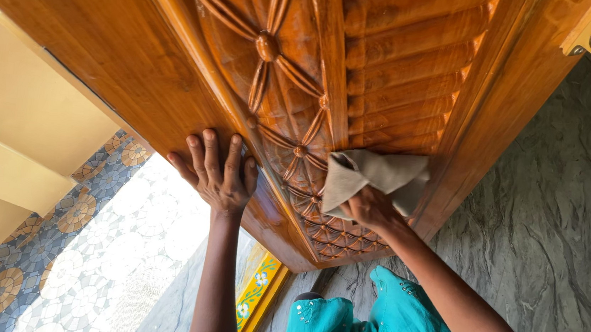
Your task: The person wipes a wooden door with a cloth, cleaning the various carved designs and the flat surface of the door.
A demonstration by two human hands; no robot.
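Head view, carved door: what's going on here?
A person crouched low is at a carved wooden door. The right hand presses a beige cloth against the carved panel near the door's bottom edge. The left hand lies flat, fingers spread, on the plain frame beside the carving. Teal clothing shows below, over a grey stone floor; patterned tiles lie beyond the door.

The left hand (218, 173) lies flat, fingers spread, on the carved wooden door (304, 67). The right hand (370, 209) presses a beige cloth (373, 176) against the door's carved panel, above the grey marbled floor (560, 232).
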